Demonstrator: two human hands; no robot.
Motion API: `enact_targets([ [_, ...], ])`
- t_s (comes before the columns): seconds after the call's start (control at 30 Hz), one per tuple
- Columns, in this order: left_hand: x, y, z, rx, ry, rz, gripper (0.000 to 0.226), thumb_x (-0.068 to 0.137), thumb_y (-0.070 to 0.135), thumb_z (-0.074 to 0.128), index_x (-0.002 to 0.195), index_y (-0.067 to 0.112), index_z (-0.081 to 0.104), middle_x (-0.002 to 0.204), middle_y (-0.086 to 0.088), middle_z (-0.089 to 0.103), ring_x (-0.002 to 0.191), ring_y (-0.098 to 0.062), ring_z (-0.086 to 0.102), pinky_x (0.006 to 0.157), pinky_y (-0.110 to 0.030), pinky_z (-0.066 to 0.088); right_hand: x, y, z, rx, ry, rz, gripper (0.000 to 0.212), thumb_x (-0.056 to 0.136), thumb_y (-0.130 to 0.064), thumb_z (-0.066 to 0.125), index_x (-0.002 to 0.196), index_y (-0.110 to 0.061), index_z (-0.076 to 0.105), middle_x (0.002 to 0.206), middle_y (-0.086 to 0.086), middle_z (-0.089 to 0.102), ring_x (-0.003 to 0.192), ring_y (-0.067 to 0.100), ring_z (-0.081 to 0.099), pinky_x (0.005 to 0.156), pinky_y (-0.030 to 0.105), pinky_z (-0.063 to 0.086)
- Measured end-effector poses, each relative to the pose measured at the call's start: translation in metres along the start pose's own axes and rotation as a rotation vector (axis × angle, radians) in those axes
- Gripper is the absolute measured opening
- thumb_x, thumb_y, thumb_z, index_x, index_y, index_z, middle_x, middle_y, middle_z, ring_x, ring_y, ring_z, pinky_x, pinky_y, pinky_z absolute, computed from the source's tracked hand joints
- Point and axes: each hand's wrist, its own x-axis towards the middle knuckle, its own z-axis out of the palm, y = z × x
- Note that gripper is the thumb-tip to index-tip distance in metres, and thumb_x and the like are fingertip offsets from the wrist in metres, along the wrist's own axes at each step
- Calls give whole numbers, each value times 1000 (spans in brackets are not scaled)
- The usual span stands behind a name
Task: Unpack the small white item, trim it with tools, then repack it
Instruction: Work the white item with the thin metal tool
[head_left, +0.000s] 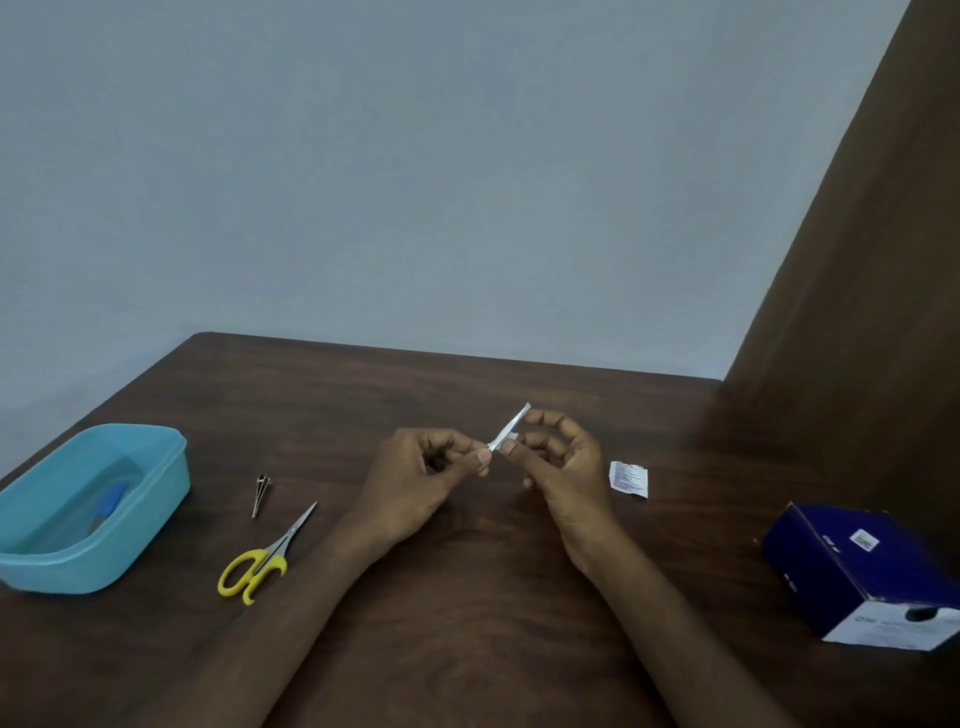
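Observation:
Above the middle of the brown table (467, 597) both hands meet on a thin silvery-white packet (510, 427), seen edge-on and tilted up to the right. My left hand (431, 478) pinches its lower end between thumb and forefinger. My right hand (561, 462) pinches the packet beside it, with a bit of white showing at the fingertips. Yellow-handled scissors (265, 558) lie shut to the left of my left forearm. Small metal tweezers (261, 492) lie just beyond the scissors.
A light blue plastic tub (156, 499) with a blue item inside stands at the left edge. A torn white printed wrapper piece (628, 478) lies right of my right hand. A dark blue box (872, 577) sits at the right. A brown panel rises on the right.

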Motion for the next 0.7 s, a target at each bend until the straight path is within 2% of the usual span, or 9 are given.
enact_targets([
  [0.1, 0, 0, 0, 6, -12, -2, 16, 98, 33, 77, 85, 26, 83, 85, 6, 82, 80, -26, 75, 72, -32, 51, 5, -1, -3, 82, 94, 5, 29, 87, -1, 81, 108, -16, 70, 83, 2, 76, 60, 6, 57, 54, 23, 45],
  [0.17, 0, 0, 0, 6, -24, -5, 16, 98, 32, 78, 84, 26, 83, 83, 5, 81, 73, -18, 70, 70, -32, 49, 7, -2, -6, 109, 137, 10, 28, 89, 0, 80, 108, -18, 70, 86, 5, 76, 55, 7, 52, 54, 24, 43],
  [0.27, -1, 0, -1, 6, -21, 6, 16, 98, 30, 78, 83, 25, 82, 87, 7, 82, 76, -9, 71, 72, -32, 52, 3, -2, -4, 42, 71, 6, 28, 89, -1, 79, 111, -16, 69, 81, -1, 76, 56, 6, 54, 52, 22, 43],
  [0.33, -1, 1, -1, -4, -6, 12, 17, 98, 29, 77, 82, 26, 82, 89, 7, 82, 79, -18, 74, 72, -33, 53, 0, -3, -1, 39, 41, 5, 29, 89, -2, 80, 111, -15, 68, 80, -1, 76, 58, 7, 54, 52, 22, 43],
  [0.43, -1, 2, -1, 10, -9, 13, 18, 99, 30, 77, 82, 25, 82, 88, 5, 82, 82, -34, 73, 68, -39, 52, 2, -6, -2, 53, 109, -18, 29, 89, -2, 80, 111, -17, 68, 77, -4, 76, 63, 6, 57, 55, 21, 44],
  [0.5, -1, 2, -1, 19, -17, 13, 17, 99, 31, 77, 83, 25, 82, 88, 6, 81, 81, -30, 74, 69, -42, 54, 2, -5, -5, 59, 113, -19, 29, 89, -2, 80, 110, -18, 68, 76, -6, 75, 65, 6, 57, 57, 21, 44],
  [0.6, -1, 1, -1, 6, -8, 9, 16, 98, 31, 77, 85, 26, 82, 84, 6, 81, 75, -16, 70, 69, -37, 52, -2, -5, -1, 30, 47, -22, 30, 88, -4, 82, 111, -17, 68, 75, -4, 75, 69, 11, 57, 59, 22, 44],
  [0.7, -2, 0, -1, -2, -14, 18, 15, 99, 29, 77, 86, 26, 82, 87, 5, 81, 81, -21, 74, 73, -38, 56, -2, -6, 0, 97, 135, -55, 33, 89, -2, 81, 115, -16, 66, 77, -6, 75, 69, 6, 60, 64, 23, 45],
])
